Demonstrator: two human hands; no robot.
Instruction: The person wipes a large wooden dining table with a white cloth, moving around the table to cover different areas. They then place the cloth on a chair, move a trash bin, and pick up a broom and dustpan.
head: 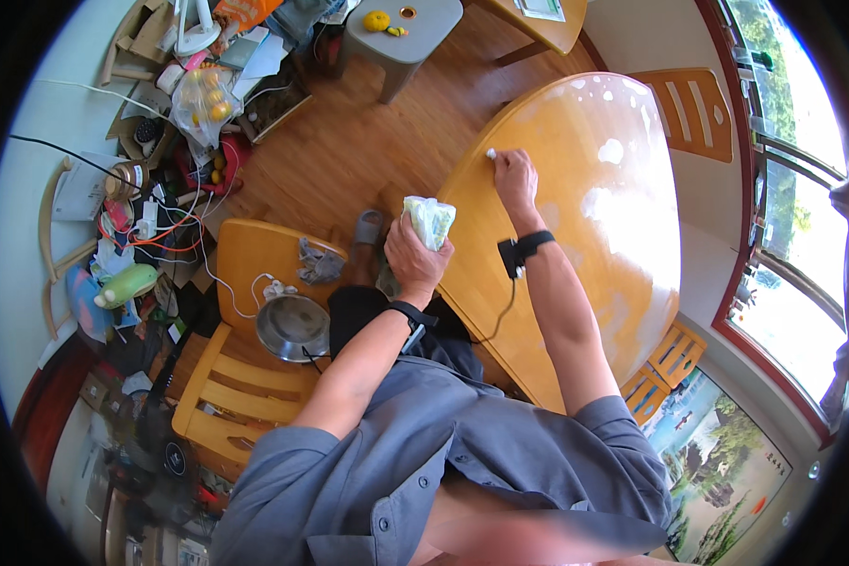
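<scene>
My left hand point(416, 258) grips a soft plastic packet point(430, 219), white with pale green, in front of my body and just left of the table's edge. It looks like a tissue pack, though its print cannot be read. My right hand point(516, 177) is closed over the wooden table point(566, 297), near its left rim. A small white wad point(491, 153), perhaps tissue, pokes out from its fingers. Whether the wad touches the tabletop is hard to tell. Pale, glossy patches point(610, 151) mark the table's surface.
On my left, a wooden chair point(237, 265) bears a metal basin point(293, 329) and a grey cloth point(318, 263). Beyond it lie cables point(173, 226) and clutter. A grey stool point(424, 32) with an orange fruit point(376, 21) stands ahead. Windows point(796, 198) line the right.
</scene>
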